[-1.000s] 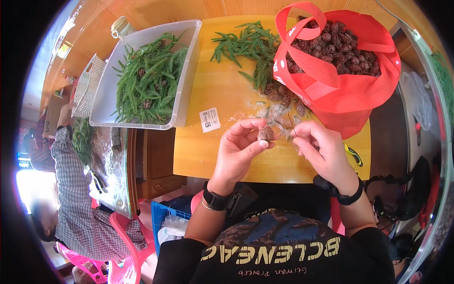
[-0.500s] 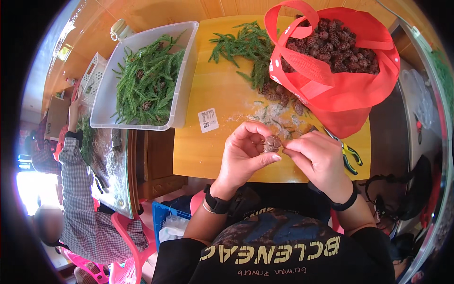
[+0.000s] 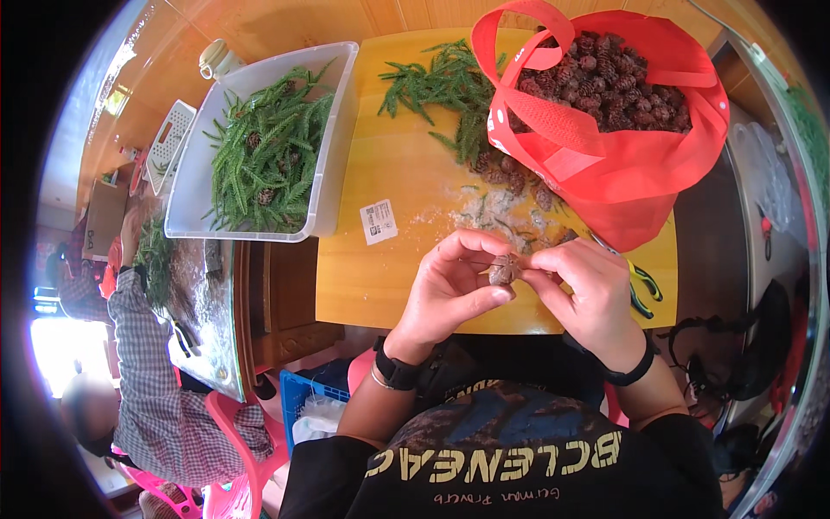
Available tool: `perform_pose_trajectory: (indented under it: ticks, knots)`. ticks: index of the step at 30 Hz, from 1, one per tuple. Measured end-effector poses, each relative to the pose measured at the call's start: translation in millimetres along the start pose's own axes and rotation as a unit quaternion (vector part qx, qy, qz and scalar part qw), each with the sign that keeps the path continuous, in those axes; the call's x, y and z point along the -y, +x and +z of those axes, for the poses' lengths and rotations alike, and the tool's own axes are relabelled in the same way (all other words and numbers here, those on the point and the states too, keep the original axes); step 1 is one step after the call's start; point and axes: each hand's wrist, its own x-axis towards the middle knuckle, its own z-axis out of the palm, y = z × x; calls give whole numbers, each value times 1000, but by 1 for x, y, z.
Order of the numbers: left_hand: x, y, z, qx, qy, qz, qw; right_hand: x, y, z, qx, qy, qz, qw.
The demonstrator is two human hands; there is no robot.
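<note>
One pine cone (image 3: 503, 269) above the table's (image 3: 363, 285) six o'clock side, left hand (image 3: 445, 281) pinching it, right hand (image 3: 588, 285) pinched at its three o'clock, apparently on thin wire (image 3: 477, 263), best worked holding cone steady, pulling evenly; stubby cone, tip direction and long axis unclear.

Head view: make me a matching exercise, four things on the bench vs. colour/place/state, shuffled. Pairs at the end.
Things
1. small brown cone
2. tote bag
3. plastic bin
4. pliers

Colour, place or state
A. red, heaped with dark cones
B. yellow and black, just right of the right hand
C. at the fingertips of the left hand
D. translucent, holding green sprigs

Pairs: 1-C, 2-A, 3-D, 4-B
</note>
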Motion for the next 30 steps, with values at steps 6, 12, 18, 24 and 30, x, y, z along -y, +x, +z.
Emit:
perform_pose_trajectory:
  ticks: [6, 12, 18, 24, 30]
  knots:
    - [6, 0, -7, 12, -9, 16, 1000, 1, 0, -1, 25, 33, 14, 999]
    - [3, 0, -5, 4, -39, 13, 999, -3, -1, -1, 23, 60, 21, 998]
    - [5, 1, -6, 13, -51, 7, 999, -5, 5, -7, 27, 8, -32, 999]
    - [5, 1, -6, 24, -29, 22, 999, -6, 4, -6, 31, 30, -22, 999]
    - [5, 0, -13, 60, -37, 45, 997, -3, 6, -5, 21, 16, -44, 999]
